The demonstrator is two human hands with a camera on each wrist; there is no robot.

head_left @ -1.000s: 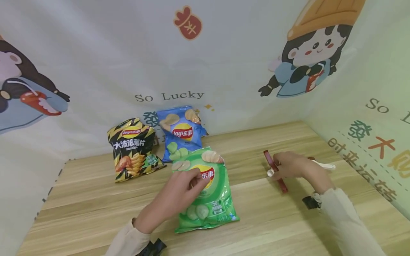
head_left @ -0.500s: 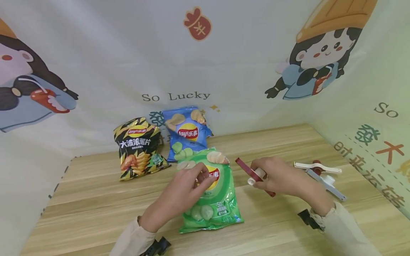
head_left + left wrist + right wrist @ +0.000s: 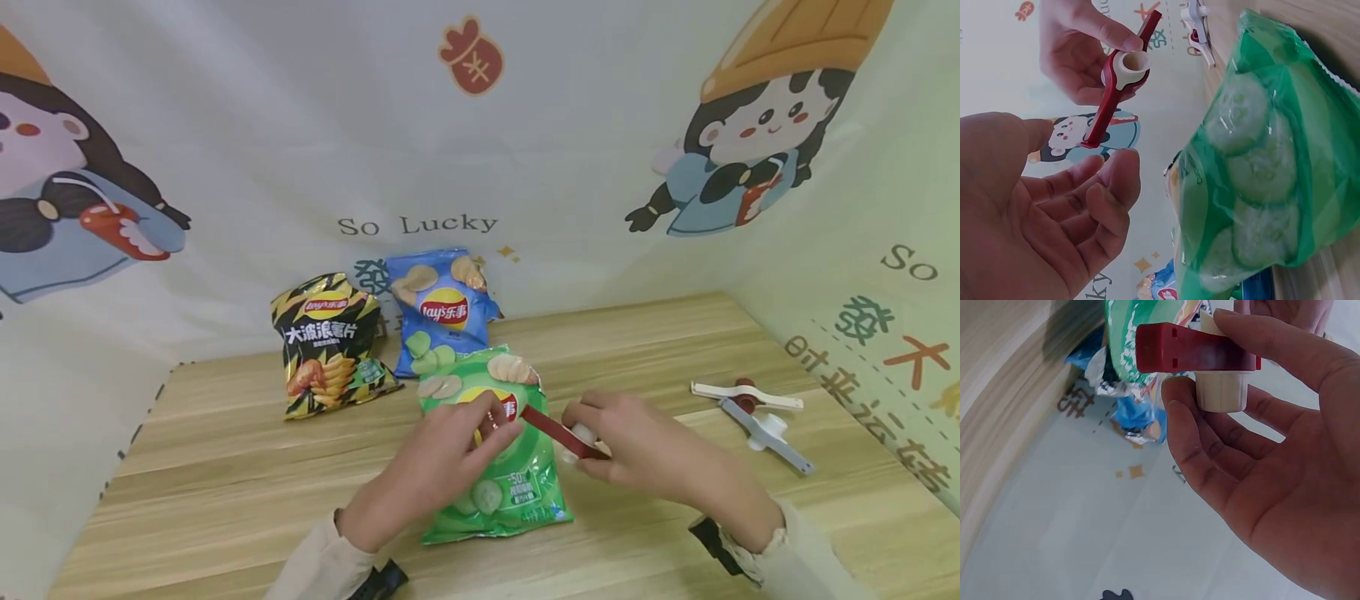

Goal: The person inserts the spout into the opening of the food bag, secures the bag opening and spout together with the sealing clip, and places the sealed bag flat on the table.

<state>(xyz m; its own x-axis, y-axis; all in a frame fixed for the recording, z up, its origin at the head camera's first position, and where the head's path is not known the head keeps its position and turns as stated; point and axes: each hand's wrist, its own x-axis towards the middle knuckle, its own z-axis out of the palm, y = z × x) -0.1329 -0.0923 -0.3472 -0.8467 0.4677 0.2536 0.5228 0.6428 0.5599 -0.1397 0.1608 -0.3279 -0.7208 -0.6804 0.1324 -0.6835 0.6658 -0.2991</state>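
Dark red plastic made up the long arms of the clip (image 3: 552,429) near the centre of the head view, with a short white spout (image 3: 1135,61) at its middle. The right hand (image 3: 641,442), right of centre, gripped this red clip between its thumb and curled fingers. The left hand (image 3: 446,454), just left of the clip, had hold of nothing: its fingers were loosely bent with a wide gap to the thumb, and the left wrist view showed the clip's free end near that gap.

Under both hands in the head view, in the lower middle, a green crisp bag (image 3: 513,475) lay on the wood-grain table (image 3: 637,554). A blue crisp bag (image 3: 444,321) was propped behind it, above and left of centre, and a black and yellow bag (image 3: 330,342) was just left of the blue one. At the right of the frame lay a white clip (image 3: 780,401) with a dark red middle and, just below it, a grey clip (image 3: 791,452) with a white spout. Printed cloth (image 3: 570,158) filled the upper frame.
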